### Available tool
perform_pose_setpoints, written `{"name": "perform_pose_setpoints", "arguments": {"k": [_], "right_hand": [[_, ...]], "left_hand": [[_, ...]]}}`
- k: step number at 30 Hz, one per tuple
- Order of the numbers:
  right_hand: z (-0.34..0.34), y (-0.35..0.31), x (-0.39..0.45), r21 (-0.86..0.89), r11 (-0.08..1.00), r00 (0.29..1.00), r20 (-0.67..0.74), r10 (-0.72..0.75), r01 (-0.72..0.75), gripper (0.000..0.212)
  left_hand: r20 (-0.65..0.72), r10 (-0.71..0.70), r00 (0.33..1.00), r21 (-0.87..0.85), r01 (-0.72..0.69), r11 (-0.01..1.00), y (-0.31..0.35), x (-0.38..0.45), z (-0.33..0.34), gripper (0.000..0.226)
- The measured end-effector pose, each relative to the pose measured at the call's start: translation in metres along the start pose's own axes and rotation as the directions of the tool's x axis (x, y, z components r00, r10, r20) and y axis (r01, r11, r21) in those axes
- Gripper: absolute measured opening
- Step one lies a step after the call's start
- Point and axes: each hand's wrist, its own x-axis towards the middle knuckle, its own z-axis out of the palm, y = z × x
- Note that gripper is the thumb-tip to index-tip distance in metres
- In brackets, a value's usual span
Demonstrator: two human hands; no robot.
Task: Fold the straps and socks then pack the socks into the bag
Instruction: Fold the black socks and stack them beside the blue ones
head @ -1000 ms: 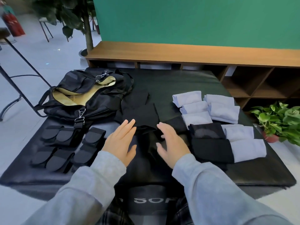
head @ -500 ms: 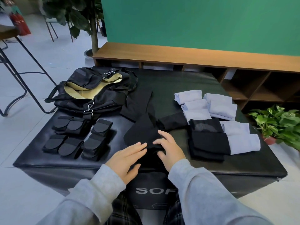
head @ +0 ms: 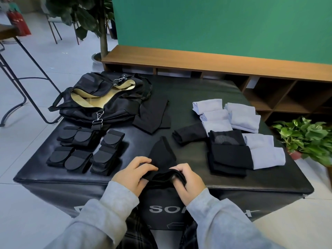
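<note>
While gripped at lower centre by left hand (head: pixel 133 174) and right hand (head: pixel 189 180), fingers curled into the cuff, black sock (head: pixel 162 159) looks soft, light, limp; best pinched at cuff edges. Farther, upper left: bag (head: pixel 100 101), apparently open.

Both hands (head: pixel 159 177) grip a black sock (head: pixel 162 159) at the table (head: pixel 233 182) edge

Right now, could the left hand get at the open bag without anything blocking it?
Probably not at once: the left hand grips the black sock together with the right hand. Once it lets go, only the low folded straps lie between it and the bag.
</note>
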Motion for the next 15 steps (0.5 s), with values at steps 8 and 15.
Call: {"name": "perform_pose_setpoints", "arguments": {"k": [8,15], "right_hand": [[0.002,0.007,0.001,-0.006,0.999,0.999,-0.012,-0.039,0.039,0.026],[-0.019,-0.01,0.049,-0.194,0.953,0.97,-0.014,-0.242,0.235,0.038]], "left_hand": [[-0.049,-0.089,0.995,-0.218,0.076,0.973,0.005,0.005,0.003,0.076],[-0.042,0.241,0.97,-0.059,-0.243,0.968,-0.009,0.075,-0.016,0.068]]}}
